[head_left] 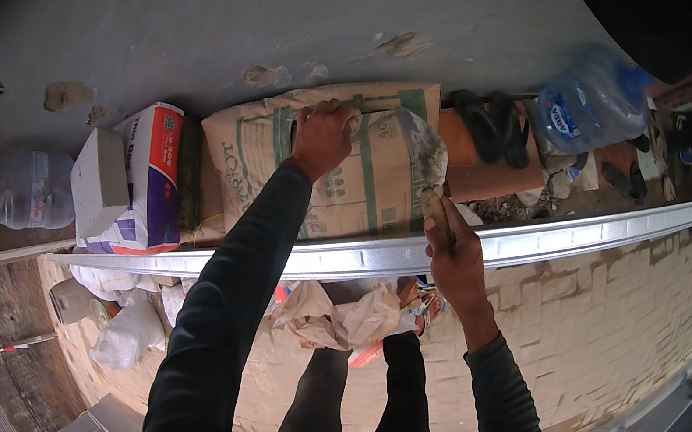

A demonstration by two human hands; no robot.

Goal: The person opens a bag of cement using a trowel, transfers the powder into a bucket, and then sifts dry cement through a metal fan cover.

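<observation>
A large brown paper sack (258, 146) with green print lies against the wall. At its upper part my left hand (324, 136) is closed, its fingers curled on the paper; the fingertips are partly hidden. My right hand (456, 262) is wrapped round the wooden handle of a trowel (423, 149). The trowel's grey, smeared blade points away from me over the right end of the sack. Both forearms reach across a long silver metal profile (357, 259) that runs in front of the sack.
Left of the sack stand a red, white and purple bag (157, 189), a pale block (100, 181) and a clear bottle (29, 189). To the right are black sandals (493, 126) and a large blue water bottle (592, 105). Crumpled paper (349, 318) lies near my feet.
</observation>
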